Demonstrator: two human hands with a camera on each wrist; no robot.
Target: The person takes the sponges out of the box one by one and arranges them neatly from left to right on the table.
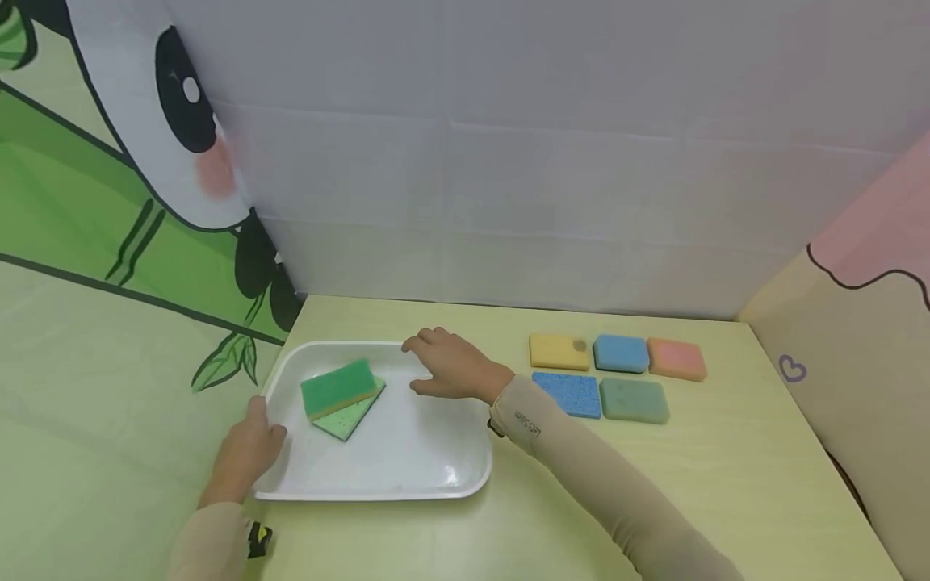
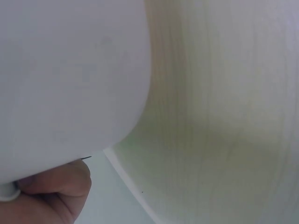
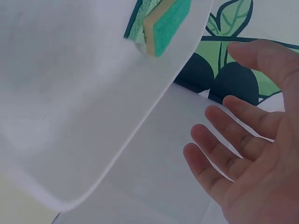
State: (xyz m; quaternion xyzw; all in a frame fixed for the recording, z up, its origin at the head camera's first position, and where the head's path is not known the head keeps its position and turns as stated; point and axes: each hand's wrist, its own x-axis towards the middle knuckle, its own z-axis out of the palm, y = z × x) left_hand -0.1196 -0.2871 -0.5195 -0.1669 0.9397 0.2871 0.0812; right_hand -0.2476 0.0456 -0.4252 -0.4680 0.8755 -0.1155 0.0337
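Note:
My left hand [image 1: 247,449] grips the left rim of a white tray [image 1: 429,476]. In the left wrist view its curled fingers [image 2: 60,179] are at the tray's edge; the rest of the hand is out of frame. A green sponge with a tan underside [image 1: 337,388] lies askew in the tray, partly over a light green speckled sponge [image 1: 350,415]. My right hand [image 1: 454,365] is over the tray's far right part. The right wrist view shows that hand [image 3: 252,140] with fingers apart, holding nothing, beside the tray's rim.
To the right of the tray lie a yellow sponge [image 1: 558,352], a blue sponge [image 1: 621,353] and an orange-pink sponge [image 1: 676,359]. Nearer are a speckled blue sponge [image 1: 570,394], partly behind the right sleeve, and a dull green one [image 1: 634,401]. A pale wall covering [image 1: 465,186] stands behind the table.

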